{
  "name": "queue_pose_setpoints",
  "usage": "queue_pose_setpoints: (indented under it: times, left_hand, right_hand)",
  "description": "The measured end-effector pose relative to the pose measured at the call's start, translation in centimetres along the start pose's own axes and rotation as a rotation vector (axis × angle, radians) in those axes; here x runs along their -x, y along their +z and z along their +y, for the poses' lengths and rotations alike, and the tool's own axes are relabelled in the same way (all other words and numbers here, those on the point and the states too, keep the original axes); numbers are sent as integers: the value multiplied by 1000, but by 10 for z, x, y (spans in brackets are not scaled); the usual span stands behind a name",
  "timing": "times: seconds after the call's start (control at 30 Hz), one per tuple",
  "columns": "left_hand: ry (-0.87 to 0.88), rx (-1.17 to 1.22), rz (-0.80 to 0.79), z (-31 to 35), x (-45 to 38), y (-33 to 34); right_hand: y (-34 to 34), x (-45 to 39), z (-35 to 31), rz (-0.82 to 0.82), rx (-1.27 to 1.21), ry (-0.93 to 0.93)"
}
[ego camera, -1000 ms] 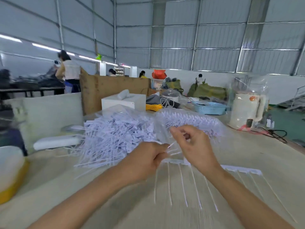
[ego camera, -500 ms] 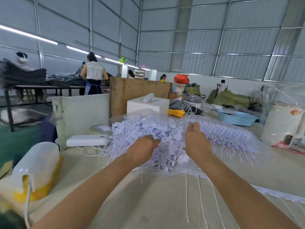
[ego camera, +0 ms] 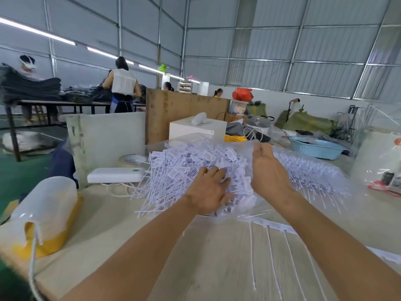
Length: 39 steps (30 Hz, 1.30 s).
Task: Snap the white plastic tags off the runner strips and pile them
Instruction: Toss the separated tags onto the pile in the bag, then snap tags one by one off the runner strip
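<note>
A big heap of loose white plastic tags lies on clear plastic sheeting in the middle of the table. My left hand rests flat on the near side of the heap with fingers spread. My right hand hovers just right of it, fingers straight and pointing away, holding nothing that I can see. A runner strip with long thin white tails lies on the table in front of my right forearm. More tags still in rows lie to the right of the heap.
A white power bank and a tape roll sit left of the heap. A translucent jug on yellow fabric stands at the near left. A blue basket and a bagged white appliance are at the right. People work at far tables.
Both hands left the runner strip and went forward to the heap. The left hand has opened flat on the tags; the right hand has lifted slightly. The camera turned left.
</note>
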<state>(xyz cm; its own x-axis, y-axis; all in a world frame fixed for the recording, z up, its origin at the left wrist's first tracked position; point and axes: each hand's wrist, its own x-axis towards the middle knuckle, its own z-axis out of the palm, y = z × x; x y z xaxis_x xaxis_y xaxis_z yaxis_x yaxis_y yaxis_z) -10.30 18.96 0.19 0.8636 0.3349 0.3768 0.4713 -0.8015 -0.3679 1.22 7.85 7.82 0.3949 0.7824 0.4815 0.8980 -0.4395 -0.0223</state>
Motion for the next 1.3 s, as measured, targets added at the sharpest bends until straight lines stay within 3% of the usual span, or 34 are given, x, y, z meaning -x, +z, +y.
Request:
queue_pose_setpoints:
  times: [0.07, 0.23, 0.3, 0.4, 0.47, 0.5, 0.57, 0.67, 0.73, 0.83, 0.97, 1.1, 1.2, 1.3]
  left_hand:
    - [41, -32, -7, 1, -1, 12]
    - [-170, -169, -203, 16, -17, 6]
    - [-160, -227, -204, 25, -19, -5]
    - [-158, -321, -192, 33, -4, -25]
    - [-205, -326, -272, 42, 17, -45]
    - [-204, -310, -288, 48, 27, -58]
    - [-123, -183, -220, 67, 39, -85]
    - [216, 217, 105, 111, 38, -116]
    - [425, 424, 206, 143, 24, -128]
    - [520, 457, 163, 203, -13, -115]
    - [344, 477, -32, 260, -80, -86]
    - [250, 631, -172, 290, -117, -64]
    - [191, 782, -107, 294, -120, -55]
    - [157, 919, 44, 288, -119, -55]
  right_hand:
    - [-1, 3, 1, 0, 3, -5]
    - [-8, 24, 2, -32, -37, -117]
    - [-5, 36, 13, -111, -196, -187]
    - [-4, 58, 51, -198, -696, -201]
    - [-7, 71, 93, -90, -886, -102]
    - [-7, 77, 121, -19, -845, -20]
    - [-5, 89, 186, 25, -531, 183]
    - [10, 117, 264, -281, -71, 452]
    - [22, 136, 284, -424, 6, 525]
    - [35, 152, 291, -387, -81, 490]
    - [29, 155, 289, -334, -180, 320]
    - [22, 160, 289, -159, -290, 275]
    - [11, 156, 283, -22, -467, 270]
    - [-4, 153, 281, -26, -850, 231]
